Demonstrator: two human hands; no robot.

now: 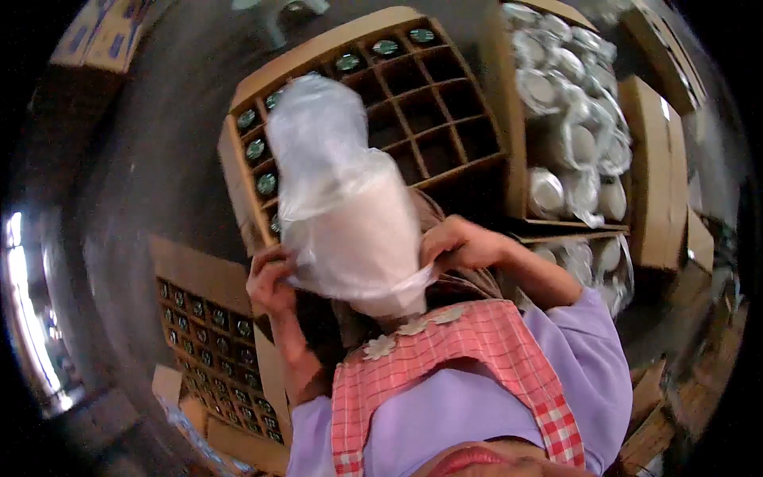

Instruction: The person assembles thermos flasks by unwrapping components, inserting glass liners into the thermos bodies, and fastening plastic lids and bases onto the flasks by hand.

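Observation:
A clear plastic bag (318, 131) is pulled over a large pale white object (369, 226), which looks like a jar or vase; its exact kind is hard to make out. My left hand (272, 278) pinches the bag's open edge on the left side. On the opposite side, my right hand (465, 242) grips the same edge with closed fingers. The bag's upper end puffs out past the pale object, over a divided cardboard box (366, 28). A narrower part of the pale object shows below the bag's edge, close to my apron.
Green-topped glass items (266, 184) stand in some compartments of the divided box. At right, an open carton (517, 119) holds several plastic-wrapped white pieces (544, 191). A closed carton (656, 175) stands beside it. Another divided box (214, 278) with many glass items sits lower left.

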